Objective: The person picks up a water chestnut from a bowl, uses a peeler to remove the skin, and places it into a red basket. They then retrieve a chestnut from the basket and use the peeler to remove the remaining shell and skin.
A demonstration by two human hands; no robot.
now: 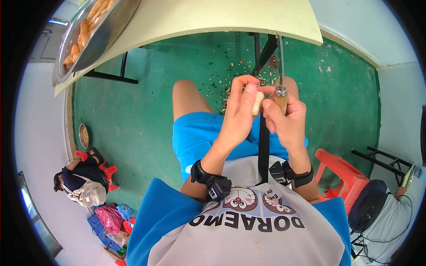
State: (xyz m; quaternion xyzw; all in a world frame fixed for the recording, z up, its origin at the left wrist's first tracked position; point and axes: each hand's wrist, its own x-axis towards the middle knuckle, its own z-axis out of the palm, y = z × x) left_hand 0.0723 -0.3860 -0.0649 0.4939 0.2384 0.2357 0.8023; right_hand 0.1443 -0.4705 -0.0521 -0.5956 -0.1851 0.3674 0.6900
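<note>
My left hand grips a small pale, whitish piece between thumb and fingers, above my lap. Close beside it, my right hand is wrapped around the wooden handle of a knife. Its long, narrow metal blade points away from me, towards the table edge, and shows nearly edge-on. The right thumb and index finger reach to the pale piece. Part of that piece is hidden by my fingers, and its kind does not show.
A pale table spans the far side, with a metal basin of brown, elongated pieces at its left. Scraps litter the green floor. A red stool stands at right. People sit at left and right, near bags.
</note>
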